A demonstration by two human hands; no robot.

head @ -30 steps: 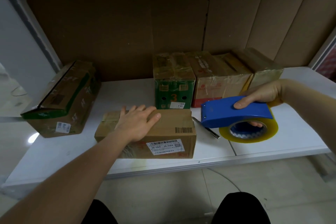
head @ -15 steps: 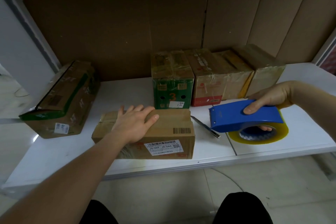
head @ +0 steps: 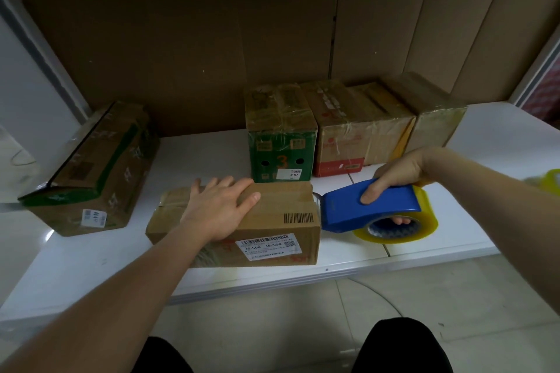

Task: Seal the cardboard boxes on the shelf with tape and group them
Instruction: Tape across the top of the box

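White shelf board (head: 212, 157) fills the head view, backed by brown cardboard panels (head: 188, 48), with pale floor tiles below its front edge. Near the front of the shelf lies a plain brown cardboard box (head: 272, 221) with a barcode on top and a white label on its front face. The left hand (head: 221, 209) rests flat on the top of this box, fingers straight and slightly spread, pressing down on the left part of the lid. The right hand (head: 397, 172) grips a blue tape dispenser (head: 366, 206), fingers curled over its top and through the roll. The dispenser carries a roll of yellowish clear tape (head: 421, 221), and its front end touches the right top edge of the front box. Behind, against the back panels, stands a row of taped boxes touching each other: a green box marked 3 (head: 280, 142), a brown box with a red base (head: 342, 136), and another brown box (head: 436, 118) on the right. Well apart at far left, a long brown and green box (head: 97, 166) sits tilted. Another yellow tape roll (head: 551, 180) shows at the right edge.
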